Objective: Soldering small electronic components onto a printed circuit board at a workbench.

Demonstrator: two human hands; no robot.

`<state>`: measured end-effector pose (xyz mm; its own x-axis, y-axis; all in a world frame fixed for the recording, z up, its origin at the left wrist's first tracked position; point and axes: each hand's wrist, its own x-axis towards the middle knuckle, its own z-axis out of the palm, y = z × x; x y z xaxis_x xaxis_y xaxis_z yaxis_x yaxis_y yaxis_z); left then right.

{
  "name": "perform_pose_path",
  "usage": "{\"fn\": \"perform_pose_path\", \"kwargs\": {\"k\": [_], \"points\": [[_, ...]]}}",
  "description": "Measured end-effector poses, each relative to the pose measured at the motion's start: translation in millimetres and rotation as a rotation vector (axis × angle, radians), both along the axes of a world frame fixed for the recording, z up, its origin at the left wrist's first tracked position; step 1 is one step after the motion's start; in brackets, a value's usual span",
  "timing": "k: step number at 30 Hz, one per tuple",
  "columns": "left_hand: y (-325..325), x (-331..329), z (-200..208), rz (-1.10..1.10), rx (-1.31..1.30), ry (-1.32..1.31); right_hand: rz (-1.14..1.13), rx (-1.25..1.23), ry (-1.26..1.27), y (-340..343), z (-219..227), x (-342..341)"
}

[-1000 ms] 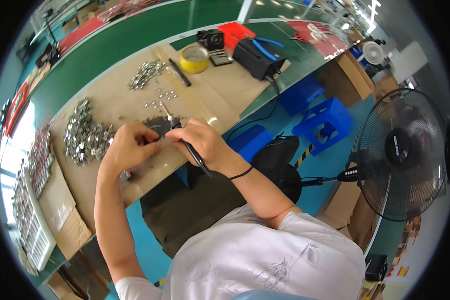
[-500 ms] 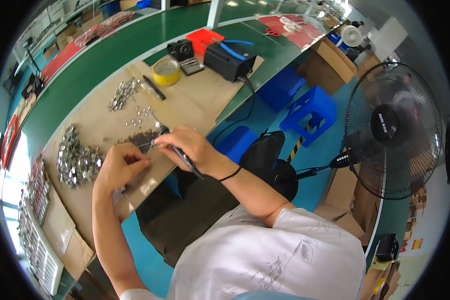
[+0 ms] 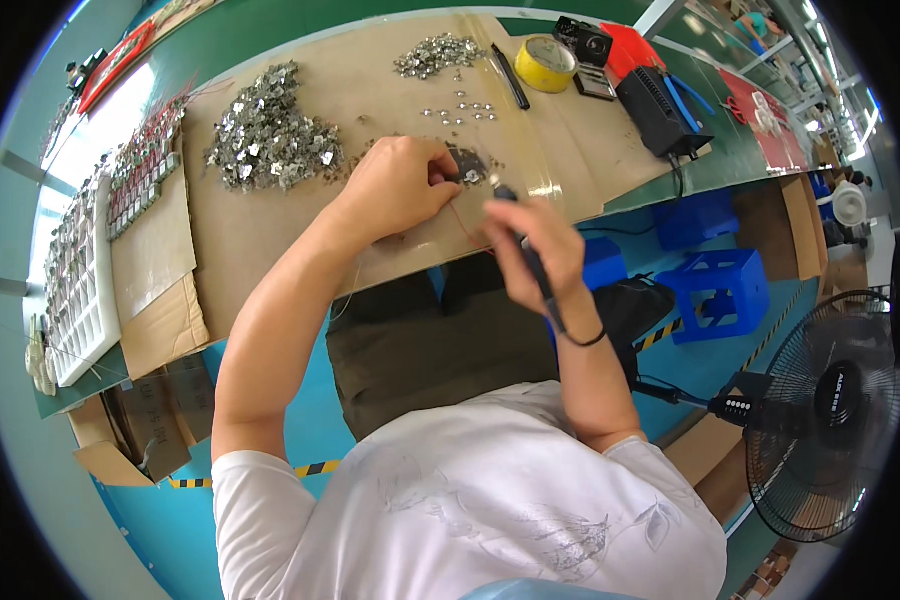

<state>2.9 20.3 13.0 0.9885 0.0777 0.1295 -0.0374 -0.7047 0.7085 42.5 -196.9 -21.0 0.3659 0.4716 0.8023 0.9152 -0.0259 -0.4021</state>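
Observation:
My left hand is over the cardboard work surface, thumb and fingers pinched together. A thin red wire runs down from its fingertips; whatever else they grip is hidden. In my right hand, a little blurred, is a soldering iron with a dark handle, its tip end pointing up and away beside the left fingertips. Just beyond those fingertips lies a dark scorched patch with a small shiny piece on it. Several small silver metal parts are laid out further back.
A large heap of silver metal pieces lies left, a smaller pile at the back. Yellow tape, a black pen and a black power unit stand back right. Wired parts fill a white tray. A fan stands right.
The view has swung, so the bench sits further right and more of its left side shows. My right hand with the soldering iron has drawn apart from my left. A red wire now shows.

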Motion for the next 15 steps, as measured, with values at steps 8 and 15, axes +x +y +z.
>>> {"fn": "perform_pose_path", "kwargs": {"k": [8, 15], "points": [[-5, 4, -6, -0.04, 0.113, -0.038, 0.143, 0.431, 0.749, -11, -9, 39], [-7, 4, -9, -0.021, 0.199, -0.063, 0.02, 0.27, 0.652, -16, -12, 32]]}}
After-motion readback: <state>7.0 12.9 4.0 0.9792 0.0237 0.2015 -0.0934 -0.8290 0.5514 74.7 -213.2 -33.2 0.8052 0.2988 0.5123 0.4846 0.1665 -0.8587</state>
